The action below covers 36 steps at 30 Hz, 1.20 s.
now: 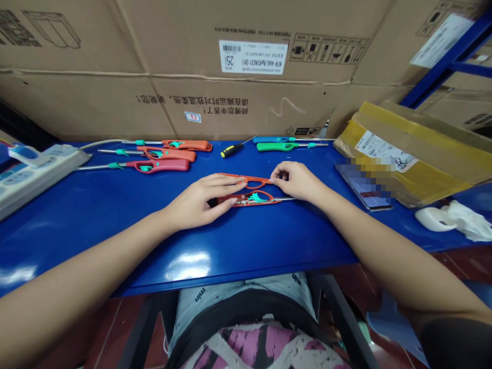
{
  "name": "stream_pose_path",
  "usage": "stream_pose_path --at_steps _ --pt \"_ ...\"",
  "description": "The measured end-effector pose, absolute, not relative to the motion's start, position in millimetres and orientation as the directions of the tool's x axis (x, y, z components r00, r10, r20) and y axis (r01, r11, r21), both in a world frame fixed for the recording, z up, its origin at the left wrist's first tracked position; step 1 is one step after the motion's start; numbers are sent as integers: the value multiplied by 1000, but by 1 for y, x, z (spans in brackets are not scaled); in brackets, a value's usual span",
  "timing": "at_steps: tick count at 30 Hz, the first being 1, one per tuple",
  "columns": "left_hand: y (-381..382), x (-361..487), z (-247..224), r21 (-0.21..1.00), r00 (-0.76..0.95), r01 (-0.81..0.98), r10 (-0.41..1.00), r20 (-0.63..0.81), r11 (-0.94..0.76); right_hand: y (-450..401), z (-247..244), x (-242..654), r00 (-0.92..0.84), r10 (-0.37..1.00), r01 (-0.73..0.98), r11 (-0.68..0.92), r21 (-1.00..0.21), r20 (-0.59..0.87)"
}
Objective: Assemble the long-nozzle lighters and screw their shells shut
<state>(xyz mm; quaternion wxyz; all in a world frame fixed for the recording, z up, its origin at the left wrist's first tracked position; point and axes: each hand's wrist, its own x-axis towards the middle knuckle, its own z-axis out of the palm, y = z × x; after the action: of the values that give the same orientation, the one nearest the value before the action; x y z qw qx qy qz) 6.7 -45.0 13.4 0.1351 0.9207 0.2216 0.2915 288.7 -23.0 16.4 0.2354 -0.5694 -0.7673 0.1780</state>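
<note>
An orange long-necked lighter lies opened up in front of me. Its loose handle half (257, 180) is on the far side. Nearer to me is the other half (269, 199), holding the green trigger and inner parts, with a metal tube out to the right. My left hand (198, 202) has its fingers stretched over the left end of the loose half, its thumb touching the nearer half. The lighter's left ends are hidden under that hand. My right hand (295, 179) pinches the right tip of the loose half between thumb and fingers.
Several orange and red lighters (165, 165) lie back left, beside a white power strip (42, 166). A screwdriver (231, 149), a blue lighter (272, 139) and a green lighter (274, 147) lie behind. At right are a phone (365, 187), a taped box (418, 154) and a tape roll (434, 219).
</note>
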Motion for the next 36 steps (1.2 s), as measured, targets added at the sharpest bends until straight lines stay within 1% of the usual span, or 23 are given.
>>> stream_pose_path --at_steps 2,4,6,8,10,12,13,14,16,18,21,22,24,27,29,31,33,36 --pt "-46 7 15 426 614 405 586 529 -809 -24 20 289 -206 961 791 276 -546 186" --pt "-44 7 15 485 456 504 697 553 -715 -25 23 290 -178 953 783 288 -552 245" --pt "-41 7 13 564 318 559 785 531 -608 -26 26 290 -178 929 760 339 -555 325" --pt "-35 6 10 660 232 551 854 465 -510 -27 28 291 -200 888 724 419 -548 415" --pt "-31 5 8 784 173 492 925 338 -378 -29 29 292 -241 836 685 506 -524 493" --pt "-29 6 8 895 152 378 970 190 -235 -31 31 291 -282 786 654 577 -489 550" --pt "-29 6 10 932 156 312 978 138 -182 -32 32 291 -291 768 641 599 -479 570" --pt "-29 7 12 957 161 248 980 115 -153 -33 33 290 -285 761 631 607 -483 583" --pt "-32 8 16 975 157 153 978 138 -162 -34 36 289 -237 789 611 575 -544 568" --pt "-36 9 20 966 137 138 971 198 -216 -33 39 290 -211 865 569 487 -663 455" --pt "-40 9 24 936 116 202 956 268 -287 -33 45 293 -269 946 480 295 -827 181" --pt "-40 8 24 923 120 221 948 293 -313 -33 48 295 -293 950 454 239 -858 109" --pt "-41 6 24 886 155 253 921 358 -388 -34 53 298 -330 944 423 170 -890 23" --pt "-40 4 22 777 290 295 827 482 -556 -36 57 301 -400 916 441 157 -883 -37" --pt "-41 2 21 674 403 297 729 553 -676 -38 57 301 -453 889 489 182 -853 -70" --pt "-42 2 19 571 507 293 631 588 -767 -41 56 300 -512 855 528 232 -817 -87" --pt "-44 2 19 480 573 316 568 590 -818 -44 55 298 -569 819 541 308 -783 -71" --pt "-46 2 20 388 597 376 540 593 -841 -47 54 296 -593 805 549 418 -724 14"
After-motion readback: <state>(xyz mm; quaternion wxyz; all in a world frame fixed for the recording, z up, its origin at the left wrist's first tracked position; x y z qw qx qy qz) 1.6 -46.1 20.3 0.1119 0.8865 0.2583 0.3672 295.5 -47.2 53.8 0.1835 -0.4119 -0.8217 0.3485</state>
